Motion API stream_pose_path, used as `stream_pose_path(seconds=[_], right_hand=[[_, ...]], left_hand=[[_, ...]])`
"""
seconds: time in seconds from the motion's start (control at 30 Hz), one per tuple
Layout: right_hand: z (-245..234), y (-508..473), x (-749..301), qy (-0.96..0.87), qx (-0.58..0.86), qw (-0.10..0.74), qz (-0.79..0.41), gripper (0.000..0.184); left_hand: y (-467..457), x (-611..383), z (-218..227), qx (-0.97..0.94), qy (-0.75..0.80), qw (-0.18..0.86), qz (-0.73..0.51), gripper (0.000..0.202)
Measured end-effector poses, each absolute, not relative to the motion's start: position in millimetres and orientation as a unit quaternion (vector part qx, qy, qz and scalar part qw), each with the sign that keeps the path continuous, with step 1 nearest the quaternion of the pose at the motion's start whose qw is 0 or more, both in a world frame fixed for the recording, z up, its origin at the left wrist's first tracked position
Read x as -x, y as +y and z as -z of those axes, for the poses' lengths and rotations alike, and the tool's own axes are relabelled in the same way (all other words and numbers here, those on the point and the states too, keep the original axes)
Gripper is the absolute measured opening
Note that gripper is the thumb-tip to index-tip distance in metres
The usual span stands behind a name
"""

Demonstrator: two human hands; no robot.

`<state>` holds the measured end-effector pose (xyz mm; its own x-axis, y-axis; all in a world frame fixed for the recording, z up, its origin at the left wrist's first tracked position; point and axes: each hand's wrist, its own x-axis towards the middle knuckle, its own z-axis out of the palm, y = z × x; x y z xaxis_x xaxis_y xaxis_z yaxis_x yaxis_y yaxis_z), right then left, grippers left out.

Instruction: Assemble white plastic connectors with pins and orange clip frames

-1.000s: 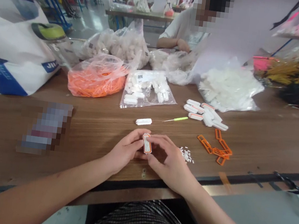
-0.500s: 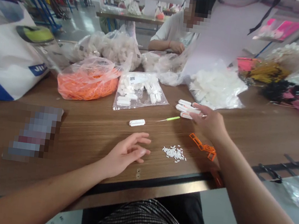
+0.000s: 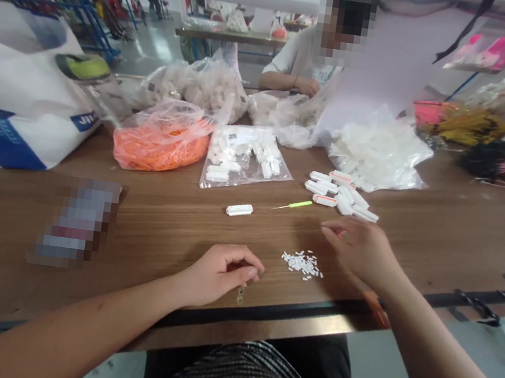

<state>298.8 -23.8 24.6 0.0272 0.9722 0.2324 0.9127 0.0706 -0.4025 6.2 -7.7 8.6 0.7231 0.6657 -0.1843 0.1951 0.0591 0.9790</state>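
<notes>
My right hand (image 3: 362, 253) is over the orange plastic frames (image 3: 343, 234), with its fingers closed around them. A bit of orange shows between the fingers, and the hand covers the rest. My left hand (image 3: 222, 275) rests on the table near its front edge, fingers loosely curled, with nothing visible in it. Between the hands lies a small pile of short white pegs (image 3: 302, 264). Beyond the right hand is a loose group of white plastic cases (image 3: 345, 199), some with orange edging. One white case (image 3: 239, 210) lies apart, beside a thin pick with a green handle (image 3: 300, 204).
At the back stand a bag of orange parts (image 3: 160, 146), a flat bag of white cases (image 3: 250, 157) and a bag of white pieces (image 3: 378, 150). To the left are a blurred-out flat object (image 3: 81, 216), a bottle (image 3: 86, 71) and a large white-and-blue bag (image 3: 31, 104). A co-worker (image 3: 312, 67) sits opposite.
My right hand has let go of white cases, which now lie in the group, and moved back to the orange frames. My left hand's fingers have curled in. The view has shifted slightly.
</notes>
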Motion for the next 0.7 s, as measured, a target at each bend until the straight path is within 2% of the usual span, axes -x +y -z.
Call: stream_pose_path(seconds=[0.1, 0.17, 0.23, 0.37, 0.6, 0.7], right_hand=[[-26, 0, -270, -0.746, 0.617, 0.229, -0.106, 0.019], [-28, 20, -250, -0.772, 0.594, 0.197, -0.11, 0.017], [-30, 44, -235, -0.779, 0.599, 0.162, -0.089, 0.018], [-33, 96, -226, -0.767, 0.62, 0.16, -0.049, 0.028], [-33, 163, -196, -0.804, 0.579, 0.111, -0.073, 0.031], [-33, 177, -182, -0.789, 0.606, 0.078, -0.064, 0.03]], left_hand=[[-9, -6, -10, -0.667, 0.324, 0.647, -0.179, 0.017], [-8, -5, -10, -0.662, 0.323, 0.652, -0.181, 0.018], [-8, -4, -8, -0.662, 0.316, 0.654, -0.183, 0.018], [-7, -3, -5, -0.669, 0.293, 0.655, -0.195, 0.018], [-8, -3, -5, -0.667, 0.292, 0.657, -0.194, 0.017], [-8, -4, -6, -0.65, 0.297, 0.671, -0.197, 0.016]])
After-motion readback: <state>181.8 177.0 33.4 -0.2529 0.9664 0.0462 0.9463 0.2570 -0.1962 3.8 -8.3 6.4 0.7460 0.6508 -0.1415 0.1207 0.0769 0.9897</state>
